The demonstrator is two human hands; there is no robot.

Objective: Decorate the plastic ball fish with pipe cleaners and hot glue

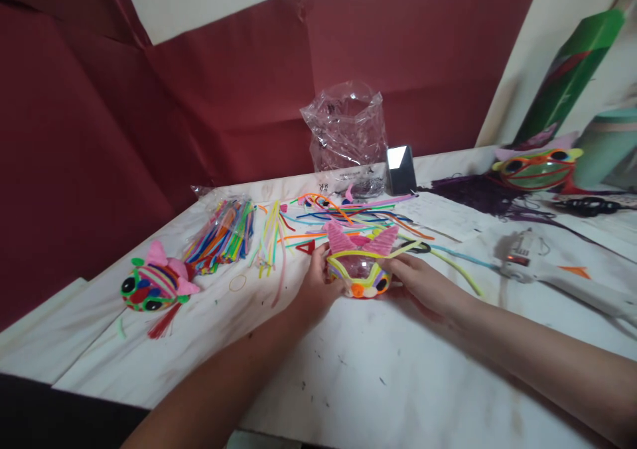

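Note:
Between my hands sits a clear plastic animal head [359, 264], trimmed with pipe cleaners, with pink fuzzy ears, an orange nose and a dark eye. My left hand [318, 278] is closed around its left side. On the other side, my right hand [423, 278] has its fingers closed at the head's edge, pinching a yellow pipe cleaner [409, 248] whose free end sticks out to the upper right. My right thumb is mostly hidden. Just behind the head lie loose coloured pipe cleaners [318, 218].
A finished-looking colourful animal head [152, 283] stands at left, near a bagged bundle of pipe cleaners [223, 233]. To the right lies a white glue gun [557, 270]. Behind are a clear plastic bag [348, 137], a phone [401, 170] and another animal head [537, 164].

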